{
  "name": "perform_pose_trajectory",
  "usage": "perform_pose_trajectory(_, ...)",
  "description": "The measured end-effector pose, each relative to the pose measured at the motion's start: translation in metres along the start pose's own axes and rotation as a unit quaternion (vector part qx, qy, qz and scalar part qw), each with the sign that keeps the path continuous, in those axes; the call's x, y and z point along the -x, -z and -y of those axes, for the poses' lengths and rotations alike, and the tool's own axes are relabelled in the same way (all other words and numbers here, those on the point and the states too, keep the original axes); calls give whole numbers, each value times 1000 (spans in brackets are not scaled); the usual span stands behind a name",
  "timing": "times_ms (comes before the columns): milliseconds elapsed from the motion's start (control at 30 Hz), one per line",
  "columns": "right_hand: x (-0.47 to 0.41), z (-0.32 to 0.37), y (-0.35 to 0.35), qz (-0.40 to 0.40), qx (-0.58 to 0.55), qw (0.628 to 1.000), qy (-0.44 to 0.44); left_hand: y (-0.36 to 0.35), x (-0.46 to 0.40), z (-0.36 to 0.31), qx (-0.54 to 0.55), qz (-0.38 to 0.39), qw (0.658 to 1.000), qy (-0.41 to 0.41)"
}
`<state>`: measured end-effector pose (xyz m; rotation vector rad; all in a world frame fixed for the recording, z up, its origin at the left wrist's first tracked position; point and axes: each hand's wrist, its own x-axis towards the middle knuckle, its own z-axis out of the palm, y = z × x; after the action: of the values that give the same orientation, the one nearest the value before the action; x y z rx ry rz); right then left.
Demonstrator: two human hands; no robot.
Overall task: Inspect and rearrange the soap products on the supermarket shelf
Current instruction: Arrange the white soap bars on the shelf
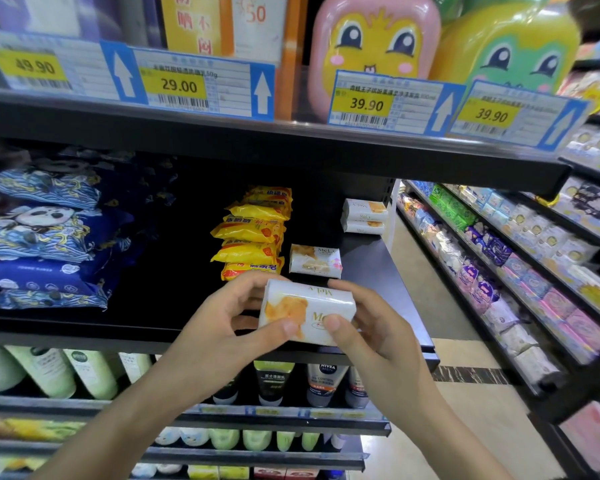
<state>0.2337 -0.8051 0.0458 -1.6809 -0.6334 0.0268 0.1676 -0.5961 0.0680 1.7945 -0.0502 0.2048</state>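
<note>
I hold a white paper-wrapped soap bar with an orange picture (307, 311) between both hands, just above the front edge of the black metal shelf (378, 258); my left hand (222, 327) curls round its left end, thumb pressed on the orange print, fingers behind; my right hand (368, 327) grips the right end, thumb on the front face, fingers over the top; at twelve o'clock from the bar, just beyond it, a second white wrapped soap bar (315, 260) lies alone on the shelf; at eleven o'clock stands a stack of yellow plastic-wrapped soap packs (253, 233), just beside that second bar; at one o'clock, farther back, a small pile of the same white soap bars (364, 216) sits near the shelf's right end; at nine to ten o'clock, well apart, blue patterned soft packs (45, 237) are heaped
</note>
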Motion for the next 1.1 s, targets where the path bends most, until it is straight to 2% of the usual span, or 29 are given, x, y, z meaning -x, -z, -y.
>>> perform_pose_trajectory(133,0,-6,0,2,-6,1000,-15,-4,0,1,31,-5,999,24)
perform_pose_trajectory(267,1,-2,0,5,87,996,-1,-11,-1,3,52,-41,996,57)
perform_pose_trajectory(333,2,1,2,-2,138,990,36,-14,-3,3,63,-55,993,81)
perform_pose_trajectory(433,1,3,6,26,280,950,138,-16,-6,2,71,-67,988,121)
perform_pose_trajectory(500,-3,4,6,56,345,920,176,-18,-9,0,73,-72,986,132)
perform_pose_trajectory(567,-8,3,6,59,363,909,196,-19,-11,-3,76,-73,985,135)
perform_pose_trajectory(667,-15,3,10,48,354,911,205,-19,-14,-8,79,-71,985,135)
perform_pose_trajectory(800,-29,-6,20,45,339,924,171,-18,-21,-7,77,-84,984,139)
perform_pose_trajectory(867,-41,-15,28,33,339,931,130,-14,-24,2,13,-116,987,109)
perform_pose_trajectory(967,-61,-29,37,49,380,920,81,-5,-25,21,-129,-135,981,42)
perform_pose_trajectory(1100,-80,-48,35,80,392,915,52,-1,-28,39,-356,-109,928,-16)
